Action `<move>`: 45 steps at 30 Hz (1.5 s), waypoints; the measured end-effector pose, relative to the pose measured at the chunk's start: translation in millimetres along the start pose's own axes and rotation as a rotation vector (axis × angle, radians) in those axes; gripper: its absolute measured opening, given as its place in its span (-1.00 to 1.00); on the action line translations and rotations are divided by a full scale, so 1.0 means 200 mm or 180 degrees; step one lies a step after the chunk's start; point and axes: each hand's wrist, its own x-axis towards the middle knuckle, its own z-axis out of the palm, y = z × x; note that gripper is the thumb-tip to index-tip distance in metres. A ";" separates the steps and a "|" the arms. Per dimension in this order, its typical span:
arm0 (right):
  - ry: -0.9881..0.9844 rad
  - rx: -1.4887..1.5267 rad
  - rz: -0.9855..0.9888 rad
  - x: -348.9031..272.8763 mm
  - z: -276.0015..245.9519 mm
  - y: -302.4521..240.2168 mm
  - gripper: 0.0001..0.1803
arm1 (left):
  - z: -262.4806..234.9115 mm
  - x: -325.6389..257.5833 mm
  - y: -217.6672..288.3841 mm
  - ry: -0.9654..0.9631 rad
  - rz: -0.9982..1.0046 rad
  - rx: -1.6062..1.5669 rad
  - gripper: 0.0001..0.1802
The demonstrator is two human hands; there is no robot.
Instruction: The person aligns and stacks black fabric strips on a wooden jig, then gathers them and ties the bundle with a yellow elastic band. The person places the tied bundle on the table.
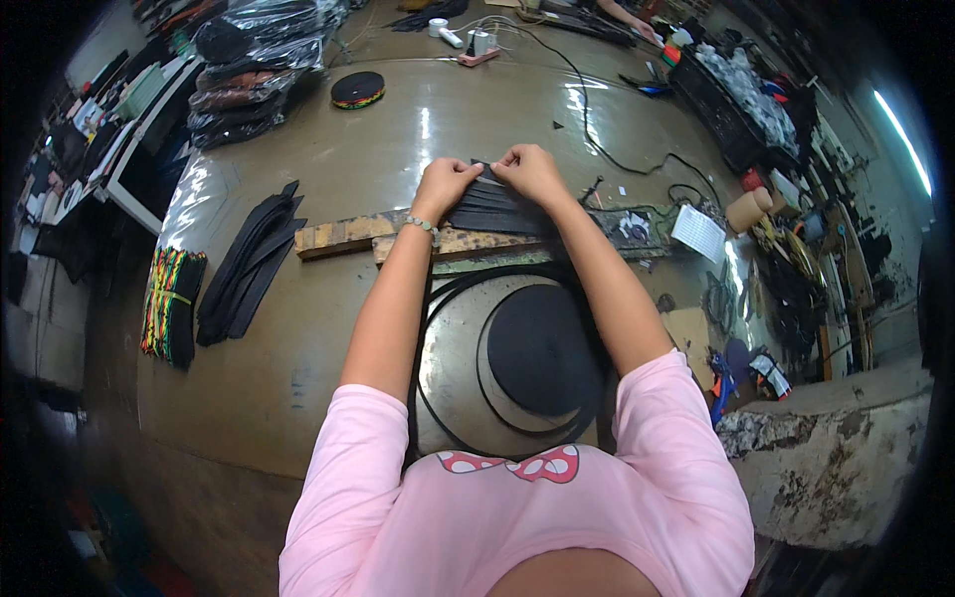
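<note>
My left hand (444, 185) and my right hand (531, 171) both pinch the far end of a fanned stack of black strap pieces (494, 209). The stack rests on a worn wooden board (343, 236) that lies across the table. Below the board a large black roll of webbing (540, 348) lies flat, and a loose loop of it curls around the roll. A bead bracelet sits on my left wrist.
A pile of cut black straps (246, 267) and a bundle of striped coloured straps (171, 301) lie at the left. A striped webbing roll (357, 90) and bagged goods (254, 70) sit far left. A cable, a power strip (478, 55) and a black crate (734, 109) are at the far right.
</note>
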 end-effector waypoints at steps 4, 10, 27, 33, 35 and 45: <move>-0.0501 -0.0130 0.0367 -0.10 -0.36 0.05 -0.51 | 0.01 0.03 -0.03 0.0008 -0.0098 0.0089 -0.59; -0.0675 0.1422 0.1377 -0.46 -0.78 0.41 -0.66 | 0.01 0.03 -0.03 -0.0043 -0.0156 -0.0138 -0.61; 0.0022 -0.1365 0.0594 -0.57 -0.63 0.41 -0.66 | -0.01 -0.02 0.05 -0.0110 -0.0181 -0.0276 -0.67; 0.0684 0.0650 -0.0676 -0.27 -0.44 -0.02 -0.65 | -0.05 -0.06 0.06 -0.0485 -0.0303 -0.1112 -0.66; 0.0596 0.0639 -0.0387 -0.14 -0.23 -0.08 -0.67 | -0.07 -0.08 0.06 -0.0632 -0.0213 -0.0974 -0.68; 0.0216 -0.0180 -0.0038 -0.08 0.05 -0.07 -0.72 | -0.04 0.01 0.05 -0.0319 -0.0687 -0.0847 -0.71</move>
